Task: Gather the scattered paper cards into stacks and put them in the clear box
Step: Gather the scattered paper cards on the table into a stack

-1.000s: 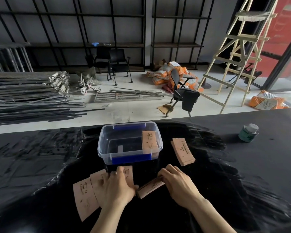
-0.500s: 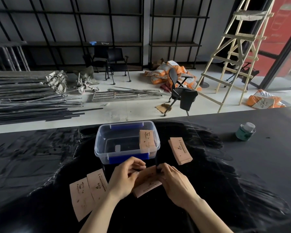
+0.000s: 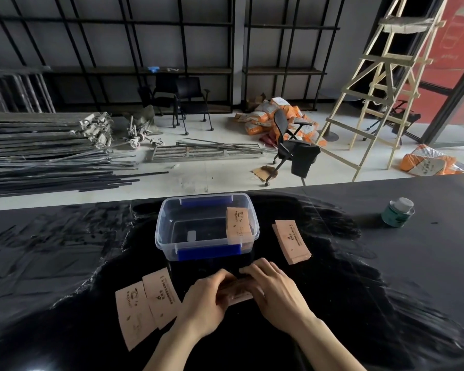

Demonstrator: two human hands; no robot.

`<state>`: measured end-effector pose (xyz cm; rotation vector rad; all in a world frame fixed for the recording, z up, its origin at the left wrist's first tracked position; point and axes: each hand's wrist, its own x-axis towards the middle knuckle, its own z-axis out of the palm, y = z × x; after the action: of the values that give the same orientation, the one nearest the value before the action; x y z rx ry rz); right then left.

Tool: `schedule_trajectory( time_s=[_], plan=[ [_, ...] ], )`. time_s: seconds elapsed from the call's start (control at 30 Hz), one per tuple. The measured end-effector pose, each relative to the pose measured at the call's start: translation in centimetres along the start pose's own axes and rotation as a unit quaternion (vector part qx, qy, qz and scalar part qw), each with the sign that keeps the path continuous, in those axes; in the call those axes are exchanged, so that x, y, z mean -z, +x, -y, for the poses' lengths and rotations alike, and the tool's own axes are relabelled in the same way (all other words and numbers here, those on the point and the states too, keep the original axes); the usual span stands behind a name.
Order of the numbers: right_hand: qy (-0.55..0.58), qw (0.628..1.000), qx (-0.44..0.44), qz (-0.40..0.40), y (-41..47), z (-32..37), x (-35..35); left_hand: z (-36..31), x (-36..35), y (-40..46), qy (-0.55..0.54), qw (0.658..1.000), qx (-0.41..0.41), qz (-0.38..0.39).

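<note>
A clear box (image 3: 169,231) with blue clips stands on the black table, with one stack of tan paper cards (image 3: 237,221) leaning inside its right end. Just in front of the box, my left hand (image 3: 204,301) and my right hand (image 3: 273,290) press together from both sides on a small stack of cards (image 3: 236,290), mostly hidden between them. Two loose cards (image 3: 148,303) lie overlapping to the left of my left hand. Another stack of cards (image 3: 291,241) lies to the right of the box.
A green tin with a white lid (image 3: 398,212) stands far right on the black table (image 3: 386,277). Beyond the table's far edge are the floor, metal bars, chairs and a wooden ladder.
My left hand picked a card from the left group and brought it to the cards in my right hand. Both hands now squeeze that stack together, closer to the box.
</note>
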<state>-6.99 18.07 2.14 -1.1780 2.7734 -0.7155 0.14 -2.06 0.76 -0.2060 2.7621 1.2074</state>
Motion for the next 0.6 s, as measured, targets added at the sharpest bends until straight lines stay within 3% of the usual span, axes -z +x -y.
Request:
schedule_trajectory(
  time_s=[0.1,0.2,0.27,0.33,0.4,0.6],
  plan=[
    [0.005,1.0,0.007,0.017,0.7,0.6,-0.3,0.4,-0.3,-1.2,-0.049,0.996,-0.009,-0.069],
    [0.008,1.0,0.012,0.016,1.2,1.1,-0.9,1.5,0.7,-3.0,-0.034,0.949,0.032,-0.313],
    [0.007,1.0,0.02,0.017,1.6,1.5,-1.1,2.7,1.9,-4.0,0.029,0.906,0.131,-0.402],
    [0.007,0.999,0.025,0.019,2.1,2.0,-1.3,3.6,2.8,-4.6,0.118,0.882,0.26,-0.376],
    [0.007,0.999,0.03,0.023,2.5,2.7,-1.6,4.1,2.9,-4.8,0.16,0.875,0.325,-0.321],
    [0.013,0.998,0.039,0.04,3.0,3.2,-1.6,4.2,3.1,-5.3,0.164,0.892,0.309,-0.285]
  ],
)
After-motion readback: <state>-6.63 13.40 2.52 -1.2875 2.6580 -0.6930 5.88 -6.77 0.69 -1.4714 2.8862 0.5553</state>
